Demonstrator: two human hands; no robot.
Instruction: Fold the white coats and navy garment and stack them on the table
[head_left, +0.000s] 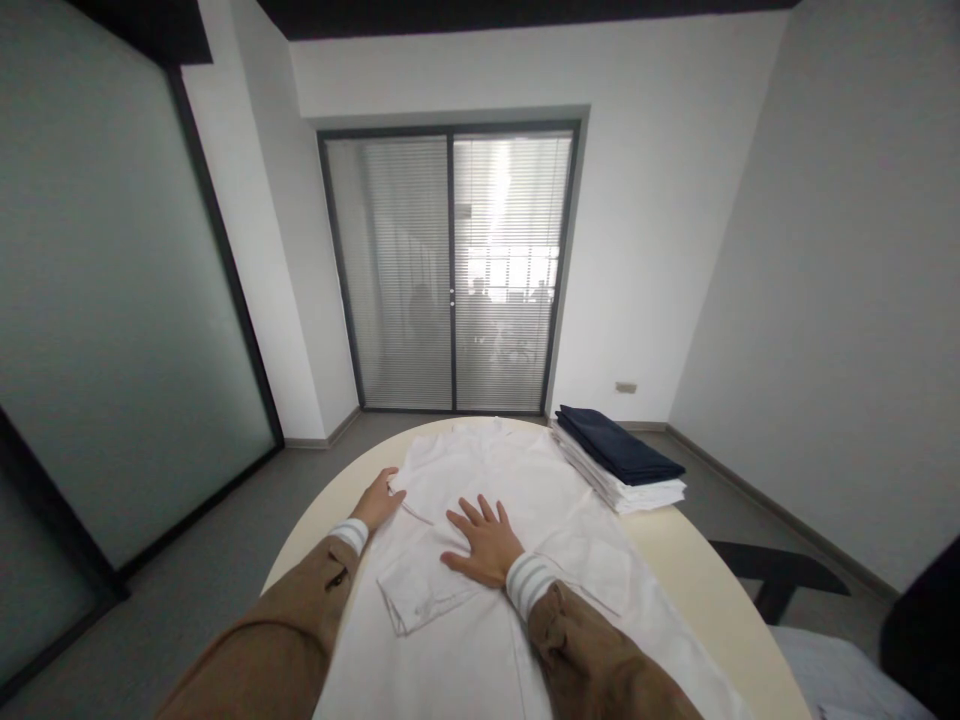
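A long white garment [450, 660] lies spread over the round table, with stitched flaps that could be pockets or folded sleeves on both sides of its middle. At its left edge is my left hand [379, 502], thumb and fingers closed on the cloth. My right hand [484, 545] rests flat on the middle of the garment, palm down and fingers spread, with nothing held. Part of the garment's right side is covered by my right forearm, and its near end runs out of view.
A stack of folded white cloth [637, 497] with a dark navy folded piece [619, 445] on top sits at the table's right edge. The pale round table [720, 590] has a black chair [780, 568] beside it. Beyond stands a glass door with blinds [390, 280].
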